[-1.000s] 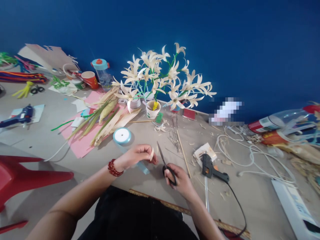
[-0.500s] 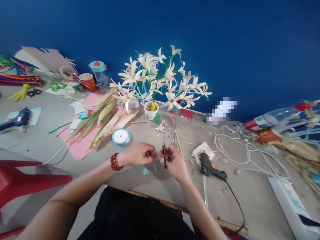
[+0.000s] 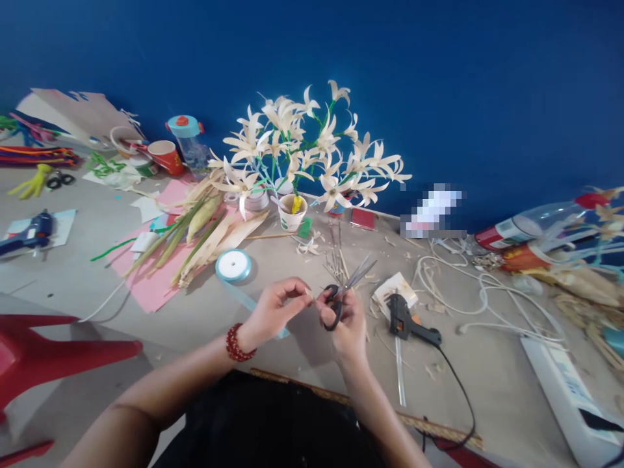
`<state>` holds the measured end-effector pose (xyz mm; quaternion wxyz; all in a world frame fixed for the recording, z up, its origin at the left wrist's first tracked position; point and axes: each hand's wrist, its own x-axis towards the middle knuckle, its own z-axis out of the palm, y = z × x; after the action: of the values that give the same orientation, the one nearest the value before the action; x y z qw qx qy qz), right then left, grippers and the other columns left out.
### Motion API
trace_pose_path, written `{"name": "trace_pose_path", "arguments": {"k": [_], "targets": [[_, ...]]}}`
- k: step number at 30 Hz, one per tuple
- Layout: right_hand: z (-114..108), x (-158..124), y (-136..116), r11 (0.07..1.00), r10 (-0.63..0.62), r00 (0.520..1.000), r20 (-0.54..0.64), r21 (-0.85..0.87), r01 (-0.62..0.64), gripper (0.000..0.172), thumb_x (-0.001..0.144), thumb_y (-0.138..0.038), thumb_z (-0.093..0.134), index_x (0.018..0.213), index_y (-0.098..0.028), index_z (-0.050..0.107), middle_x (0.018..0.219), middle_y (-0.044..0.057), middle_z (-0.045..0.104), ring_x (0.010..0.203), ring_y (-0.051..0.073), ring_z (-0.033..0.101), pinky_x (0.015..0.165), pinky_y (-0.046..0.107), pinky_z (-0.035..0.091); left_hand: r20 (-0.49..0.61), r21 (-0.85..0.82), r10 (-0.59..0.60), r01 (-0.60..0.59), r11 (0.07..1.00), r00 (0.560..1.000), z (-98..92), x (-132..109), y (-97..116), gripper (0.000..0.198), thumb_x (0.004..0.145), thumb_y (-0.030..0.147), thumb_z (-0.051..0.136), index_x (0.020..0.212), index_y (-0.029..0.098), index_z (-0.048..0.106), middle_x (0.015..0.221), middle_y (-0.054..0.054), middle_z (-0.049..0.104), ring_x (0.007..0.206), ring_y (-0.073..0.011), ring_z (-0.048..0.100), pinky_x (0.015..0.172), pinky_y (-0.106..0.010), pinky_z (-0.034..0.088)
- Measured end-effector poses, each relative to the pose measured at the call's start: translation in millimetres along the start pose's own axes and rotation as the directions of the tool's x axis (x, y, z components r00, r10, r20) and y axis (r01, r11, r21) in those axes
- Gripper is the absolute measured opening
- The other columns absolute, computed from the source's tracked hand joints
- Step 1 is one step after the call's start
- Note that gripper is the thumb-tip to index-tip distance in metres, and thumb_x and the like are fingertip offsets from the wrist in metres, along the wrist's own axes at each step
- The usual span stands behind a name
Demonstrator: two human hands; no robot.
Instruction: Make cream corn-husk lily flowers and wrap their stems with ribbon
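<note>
My left hand (image 3: 275, 309) is closed in a pinch on a small pale husk strip, fingertips meeting those of my right hand (image 3: 344, 318). That right hand grips black-handled scissors (image 3: 344, 292), blades slightly apart and pointing up to the right. Both hands hover over the grey floor just below a roll of light blue ribbon (image 3: 234, 265), whose loose tail runs under my left hand. A black glue gun (image 3: 407, 318) lies just right of my right hand.
A bunch of cream husk flowers (image 3: 302, 149) stands in a paper cup (image 3: 291, 214) by the blue wall. Corn husks (image 3: 205, 234) lie on pink paper. White cables (image 3: 487, 292), a power strip (image 3: 570, 390), a blue glue gun (image 3: 29, 231) and a red stool (image 3: 43, 351) surround me.
My right hand came up from the floor with the scissors and met my left hand. The blades swung from pointing up-left to up-right. The view shifted slightly.
</note>
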<state>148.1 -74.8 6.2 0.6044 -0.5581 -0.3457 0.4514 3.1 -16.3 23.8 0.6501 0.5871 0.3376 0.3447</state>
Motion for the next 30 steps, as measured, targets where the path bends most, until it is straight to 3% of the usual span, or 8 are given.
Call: {"name": "trace_pose_path", "arguments": {"k": [3,5,8,10,17,30], "targets": [[-4.5,-3.2,-2.6,0.998,0.054,0.997,0.054,-0.034,-0.052,0.031,0.076,-0.041,0.075,0.084,-0.021,0.052,0.077,-0.001,0.058,0.054,0.01,0.047,0.048,0.023,0.036,-0.03,-0.009,-0.005,0.005,1.0,1.0,2.6,-2.6,5.2,0.02,0.09,0.032,0.059,0.079,0.015,0.058,0.08,-0.003,0.059,0.077,-0.0142,0.055,0.073,-0.025,0.043],[-13.3,-5.7,-5.3,0.992,0.098,0.981,0.168,-0.094,-0.084,0.035,0.076,-0.048,0.074,0.082,-0.021,0.053,0.075,-0.001,0.055,0.054,0.01,0.045,0.048,0.023,0.034,-0.017,0.03,0.005,-0.005,1.0,1.0,0.3,-3.6,12.1,0.019,0.091,0.03,0.057,0.079,0.015,0.057,0.08,-0.003,0.059,0.077,-0.0143,0.054,0.072,-0.025,0.043],[-29.0,-11.3,-9.8,0.975,0.155,0.917,0.367,-0.207,-0.081,0.043,0.077,-0.06,0.069,0.079,-0.019,0.054,0.07,-0.001,0.052,0.058,0.012,0.043,0.052,0.024,0.033,0.014,0.125,0.045,-0.047,0.991,0.999,-4.2,-5.1,22.9,0.017,0.091,0.025,0.054,0.077,0.015,0.057,0.078,-0.002,0.059,0.075,-0.0138,0.053,0.071,-0.025,0.042],[-36.1,-15.9,-12.4,0.961,0.181,0.883,0.433,-0.268,-0.066,0.049,0.075,-0.066,0.068,0.077,-0.019,0.053,0.068,-0.002,0.049,0.06,0.013,0.042,0.054,0.025,0.032,0.027,0.176,0.076,-0.079,0.981,0.997,-5.5,-5.7,28.0,0.016,0.091,0.023,0.054,0.077,0.016,0.057,0.077,-0.002,0.058,0.074,-0.0135,0.053,0.071,-0.024,0.041],[-35.7,-24.9,-16.3,0.954,0.212,0.861,0.463,-0.289,-0.079,0.055,0.072,-0.073,0.065,0.074,-0.021,0.049,0.065,-0.003,0.045,0.058,0.012,0.037,0.052,0.025,0.028,0.056,0.237,0.132,-0.142,0.961,0.99,-2.2,-3.5,32.7,0.013,0.088,0.018,0.054,0.075,0.016,0.057,0.076,-0.001,0.06,0.074,-0.0137,0.056,0.073,-0.025,0.043],[-34.8,-25.3,-16.0,0.948,0.242,0.858,0.454,-0.299,-0.109,0.056,0.07,-0.074,0.066,0.07,-0.021,0.048,0.061,-0.004,0.046,0.055,0.012,0.038,0.051,0.024,0.027,0.074,0.247,0.093,-0.109,0.963,0.993,-5.9,-4.6,34.0,0.015,0.087,0.024,0.055,0.074,0.016,0.057,0.074,-0.001,0.06,0.071,-0.0139,0.054,0.07,-0.024,0.042]]}}
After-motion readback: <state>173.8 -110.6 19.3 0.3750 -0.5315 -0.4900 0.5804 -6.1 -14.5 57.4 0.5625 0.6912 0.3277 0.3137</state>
